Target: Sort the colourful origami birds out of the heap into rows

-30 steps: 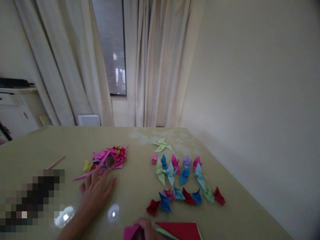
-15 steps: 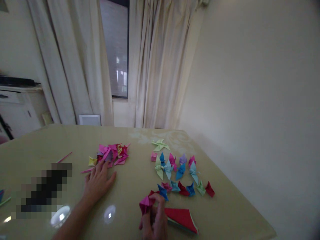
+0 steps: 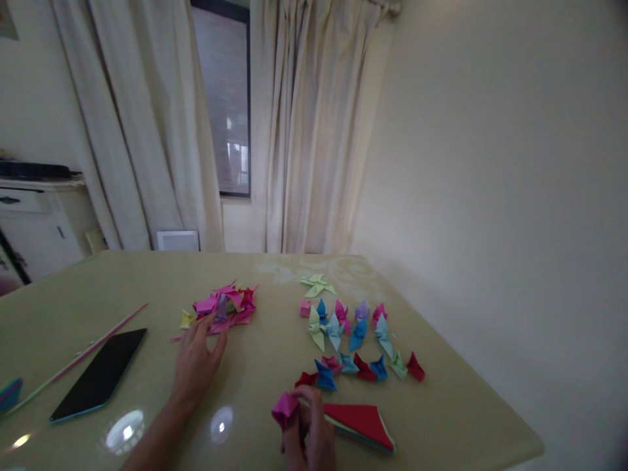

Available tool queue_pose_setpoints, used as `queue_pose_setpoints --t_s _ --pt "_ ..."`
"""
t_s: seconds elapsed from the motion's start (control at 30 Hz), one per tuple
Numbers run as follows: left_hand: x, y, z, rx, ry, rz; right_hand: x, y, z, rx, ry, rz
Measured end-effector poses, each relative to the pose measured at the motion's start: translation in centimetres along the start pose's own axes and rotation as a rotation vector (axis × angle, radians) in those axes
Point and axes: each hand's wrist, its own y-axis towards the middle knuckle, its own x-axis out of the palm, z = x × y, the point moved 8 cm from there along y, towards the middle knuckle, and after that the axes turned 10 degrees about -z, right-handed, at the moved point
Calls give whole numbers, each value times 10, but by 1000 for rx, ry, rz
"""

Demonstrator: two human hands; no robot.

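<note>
glossy table (image 3: 265, 379), curtains (image 3: 316, 144) flanking window (image 3: 226, 98); left hand (image 3: 197, 363) lying open by origami heap (image 3: 233, 303), right hand (image 3: 321, 432) pinching magenta origami (image 3: 284, 408)

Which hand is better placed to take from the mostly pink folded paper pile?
Likely the left hand: it lies at the near edge of the pile, while the right hand, farther away, holds folded magenta paper.

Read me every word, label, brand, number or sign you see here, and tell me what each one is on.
None can be read: no legible text shows on the black device, the pink paper in the right hand, the paper pile or the red paper.
</note>
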Motion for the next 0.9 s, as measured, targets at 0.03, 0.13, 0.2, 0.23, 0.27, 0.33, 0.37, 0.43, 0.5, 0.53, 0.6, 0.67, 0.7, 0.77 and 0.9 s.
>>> queue_pose_setpoints --t_s 0.03,0.13,0.2,0.23,0.27,0.33,0.37,0.43,0.5,0.53,0.6,0.67,0.7,0.77,0.9 --pt "-6 1 2 -2 -54 30 1 0 -3 -14 -12 -24" --pt "-21 0 2 -53 -141 111 -1 3 -17 -68 -26 -109" --pt "-28 -2 0 -102 -159 160 -9 11 -30 -99 -35 -163" --pt "-30 -3 -1 -123 -175 177 -16 17 -38 -113 -48 -187" --pt "-31 -4 -2 -136 -197 188 -23 25 -46 -125 -68 -211" --pt "-32 -5 -2 -129 -240 208 -42 46 -61 -153 -161 -237" --pt "-32 -5 -1 -111 -255 214 -51 58 -65 -155 -227 -243" --pt "-31 -4 3 -64 -258 216 -67 82 -67 -127 -349 -273" --pt "-30 -4 9 -14 -239 204 -74 106 -62 -89 -461 -328" --pt "-29 -4 14 14 -226 194 -73 117 -59 -79 -515 -364" --pt "-29 -5 23 67 -203 176 -66 136 -52 -78 -617 -457" --pt "-29 -6 30 106 -203 156 -51 149 -42 -83 -732 -580" --pt "-28 -7 32 120 -209 145 -43 155 -37 -82 -786 -642" --pt "-27 -8 35 143 -224 116 -27 162 -27 -67 -870 -742" --pt "-23 -10 36 211 -255 98 -8 171 -10 -26 -932 -853"
